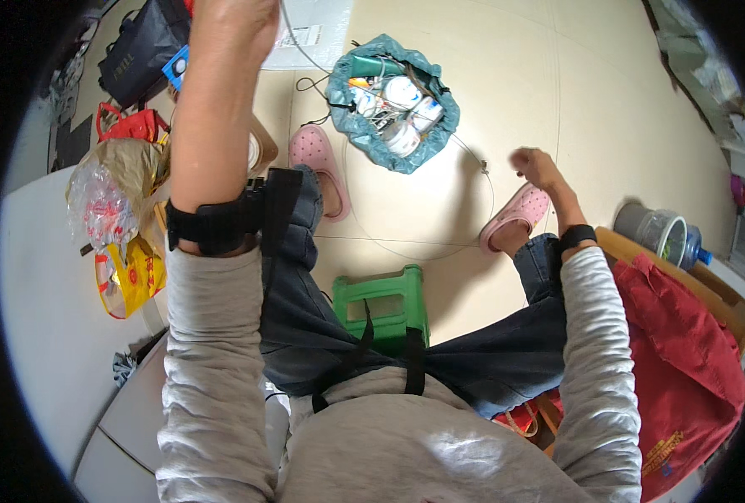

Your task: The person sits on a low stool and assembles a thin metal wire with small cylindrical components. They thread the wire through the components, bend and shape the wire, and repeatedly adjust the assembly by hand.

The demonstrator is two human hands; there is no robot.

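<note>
Left hand (236, 18), nearest the camera, is raised at eleven o'clock; its fingers pass out of view, so I cannot tell how they are set. A thin grey cable (484, 167) runs down from beside it, crosses the open teal bag (346, 120) at twelve o'clock, and curves in a wide loop above the floor tiles (439, 214) toward two o'clock. Right hand (538, 169), at two o'clock, is near the cable's small connector; its fingers are blurred, and I cannot tell whether they pinch anything. White tubs (402, 138) fill the bag. Green stool (381, 287), six o'clock; red bag (682, 369), four o'clock.
</note>
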